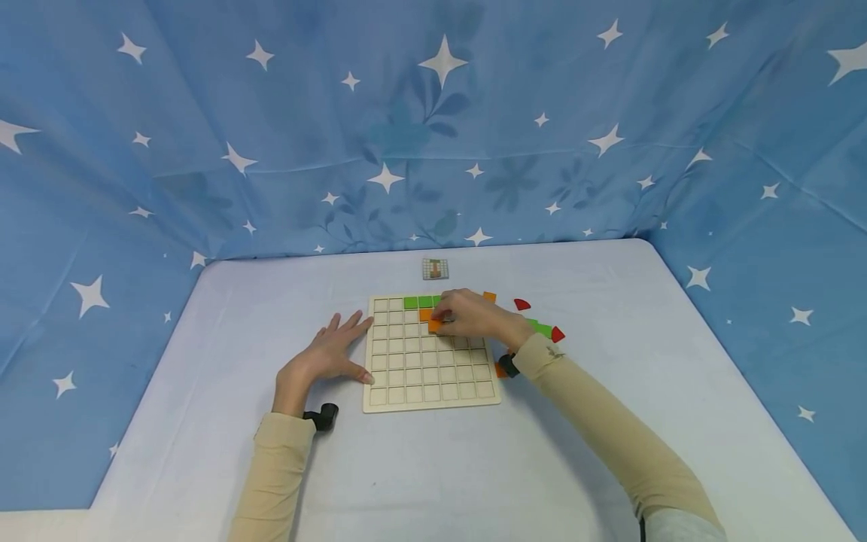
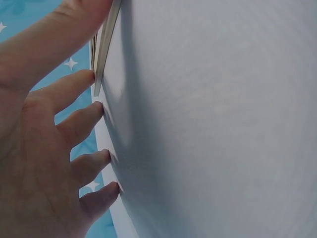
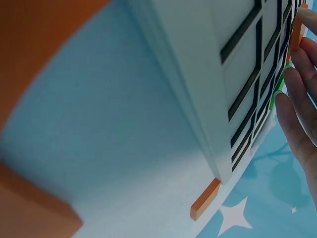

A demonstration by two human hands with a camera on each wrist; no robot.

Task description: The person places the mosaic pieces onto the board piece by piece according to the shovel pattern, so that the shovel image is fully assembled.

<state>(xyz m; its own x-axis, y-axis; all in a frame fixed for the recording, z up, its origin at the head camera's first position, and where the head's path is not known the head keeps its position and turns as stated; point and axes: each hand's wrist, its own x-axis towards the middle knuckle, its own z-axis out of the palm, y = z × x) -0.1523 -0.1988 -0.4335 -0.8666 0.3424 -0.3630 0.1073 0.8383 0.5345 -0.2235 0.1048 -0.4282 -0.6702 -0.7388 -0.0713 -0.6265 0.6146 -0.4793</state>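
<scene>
A pale wooden grid board [image 1: 406, 395] lies on the white table. My left hand [image 1: 325, 352] is spread at its left side, with the thumb and index fingertip at the board's edge; the left wrist view shows the fingers [image 2: 89, 121] held apart. Over the upper part of the grid, my right hand [image 1: 467, 312] pinches an orange tile [image 1: 434, 327]. That same tile [image 3: 296, 32] shows edge-on between the fingertips in the right wrist view. Another orange tile [image 1: 425, 315] sits just beyond it, below a row of green tiles [image 1: 410, 302] along the top row.
A small pattern card [image 1: 435, 269] lies behind the board. Loose pieces are scattered right of it: red wedges [image 1: 521, 304], green pieces [image 1: 543, 329] and orange pieces [image 1: 501, 370], partly hidden by my right wrist. Blue star-printed cloth [image 1: 271, 188] hangs around the table.
</scene>
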